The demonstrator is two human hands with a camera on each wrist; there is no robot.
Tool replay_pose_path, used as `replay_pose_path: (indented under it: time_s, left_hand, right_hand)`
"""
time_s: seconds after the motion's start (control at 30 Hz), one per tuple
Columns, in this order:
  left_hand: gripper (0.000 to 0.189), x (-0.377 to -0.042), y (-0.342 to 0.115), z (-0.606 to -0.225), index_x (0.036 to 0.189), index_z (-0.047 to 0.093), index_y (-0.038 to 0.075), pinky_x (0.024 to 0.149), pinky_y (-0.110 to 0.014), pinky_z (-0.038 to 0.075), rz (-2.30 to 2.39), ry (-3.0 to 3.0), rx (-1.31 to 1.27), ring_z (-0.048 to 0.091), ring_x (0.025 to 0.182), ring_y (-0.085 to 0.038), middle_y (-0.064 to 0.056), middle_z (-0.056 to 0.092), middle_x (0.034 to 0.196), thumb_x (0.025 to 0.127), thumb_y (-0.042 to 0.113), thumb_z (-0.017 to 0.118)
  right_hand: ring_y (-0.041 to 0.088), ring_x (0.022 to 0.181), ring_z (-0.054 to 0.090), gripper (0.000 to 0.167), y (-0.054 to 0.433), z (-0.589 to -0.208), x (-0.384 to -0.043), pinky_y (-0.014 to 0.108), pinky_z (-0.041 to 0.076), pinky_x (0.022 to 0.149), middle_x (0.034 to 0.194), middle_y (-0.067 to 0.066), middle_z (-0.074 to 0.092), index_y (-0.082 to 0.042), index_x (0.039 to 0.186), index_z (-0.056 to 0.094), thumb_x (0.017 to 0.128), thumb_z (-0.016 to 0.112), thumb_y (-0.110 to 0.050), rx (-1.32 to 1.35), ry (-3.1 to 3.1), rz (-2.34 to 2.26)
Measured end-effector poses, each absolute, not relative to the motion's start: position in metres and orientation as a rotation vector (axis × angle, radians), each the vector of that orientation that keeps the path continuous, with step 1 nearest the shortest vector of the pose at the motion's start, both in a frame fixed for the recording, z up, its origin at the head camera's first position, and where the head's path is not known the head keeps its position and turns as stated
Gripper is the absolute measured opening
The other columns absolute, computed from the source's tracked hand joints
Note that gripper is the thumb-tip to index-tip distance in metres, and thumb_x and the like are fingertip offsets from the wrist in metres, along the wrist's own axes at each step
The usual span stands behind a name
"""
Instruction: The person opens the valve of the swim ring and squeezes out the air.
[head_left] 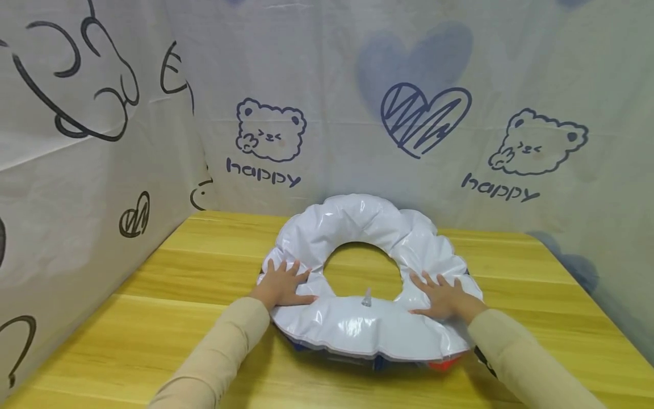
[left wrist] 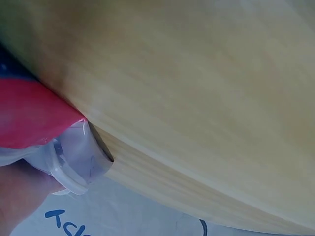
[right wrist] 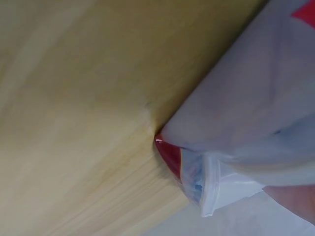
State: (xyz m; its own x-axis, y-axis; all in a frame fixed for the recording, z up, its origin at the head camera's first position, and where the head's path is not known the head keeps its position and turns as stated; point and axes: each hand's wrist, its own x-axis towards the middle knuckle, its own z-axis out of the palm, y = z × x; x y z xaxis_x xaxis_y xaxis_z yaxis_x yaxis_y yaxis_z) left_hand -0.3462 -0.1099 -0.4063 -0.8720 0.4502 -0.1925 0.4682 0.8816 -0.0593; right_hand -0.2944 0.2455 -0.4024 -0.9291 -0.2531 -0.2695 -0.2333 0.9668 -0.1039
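A white inflatable swim ring lies on the wooden table, puffed up and wrinkled along its seams. Its clear valve sticks up near the front of the centre hole. My left hand rests with spread fingers on the ring's left side. On the right side my right hand presses flat, fingers also spread. Red and blue patches show on the ring's underside, seen low in the left wrist view as a red part. In the right wrist view the ring's pale side meets the table.
The yellow wooden table reaches back to a white cloth wall printed with hearts and bears. Another cloth wall runs along the left edge of the table.
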Motion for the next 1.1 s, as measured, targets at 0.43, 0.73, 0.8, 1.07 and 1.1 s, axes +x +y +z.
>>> replay_pose_path:
  time_s: [0.43, 0.73, 0.8, 1.07, 1.1]
  left_hand:
    - [0.081, -0.333, -0.107, -0.409, 0.143, 0.037, 0.013, 0.105, -0.067, 0.013, -0.155, 2.973, 0.744, 0.027, 0.136, -0.044, -0.019, 0.032, 0.148, 0.084, 0.067, 0.046]
    - [0.064, -0.302, -0.101, -0.399, 0.144, 0.033, 0.005, 0.111, -0.060, 0.013, 0.430, 2.886, 0.980, 0.020, 0.140, -0.041, -0.019, 0.026, 0.151, 0.096, 0.046, 0.042]
    - [0.065, -0.293, -0.098, -0.397, 0.145, 0.030, 0.007, 0.112, -0.059, 0.011, 0.490, 2.828, 1.022, 0.017, 0.141, -0.041, -0.018, 0.022, 0.153, 0.096, 0.048, 0.040]
    - [0.072, -0.276, -0.085, -0.404, 0.149, 0.020, 0.020, 0.108, -0.066, 0.003, 0.489, 2.735, 1.002, 0.007, 0.140, -0.048, -0.018, 0.011, 0.155, 0.091, 0.060, 0.038]
    - [0.072, -0.276, -0.084, -0.406, 0.149, 0.019, 0.023, 0.107, -0.068, 0.002, 0.468, 2.733, 1.005, 0.006, 0.139, -0.049, -0.019, 0.009, 0.155, 0.091, 0.062, 0.037]
  right_hand:
    - [0.055, 0.135, 0.006, 0.085, 0.247, -0.409, -0.285, 0.074, -0.001, 0.100, 0.151, 0.030, 0.009, -0.005, 0.141, 0.038, 0.080, 0.055, -0.062, -0.447, 2.984, -0.107]
    - [0.051, 0.136, 0.014, 0.068, 0.238, -0.397, -0.256, 0.069, 0.009, 0.105, 0.150, 0.028, 0.021, 0.003, 0.140, 0.036, 0.093, 0.048, -0.044, -0.710, 2.985, -0.513]
    - [0.052, 0.136, 0.014, 0.068, 0.232, -0.396, -0.247, 0.069, 0.010, 0.104, 0.149, 0.028, 0.021, 0.004, 0.141, 0.032, 0.094, 0.046, -0.043, -0.758, 2.939, -0.568]
    - [0.050, 0.138, 0.005, 0.074, 0.213, -0.403, -0.230, 0.072, -0.002, 0.101, 0.154, 0.023, 0.013, -0.002, 0.146, 0.025, 0.093, 0.043, -0.052, -0.667, 2.840, -0.511]
    - [0.050, 0.139, 0.003, 0.075, 0.211, -0.405, -0.230, 0.073, -0.004, 0.101, 0.154, 0.022, 0.012, -0.003, 0.146, 0.025, 0.093, 0.043, -0.052, -0.649, 2.836, -0.503]
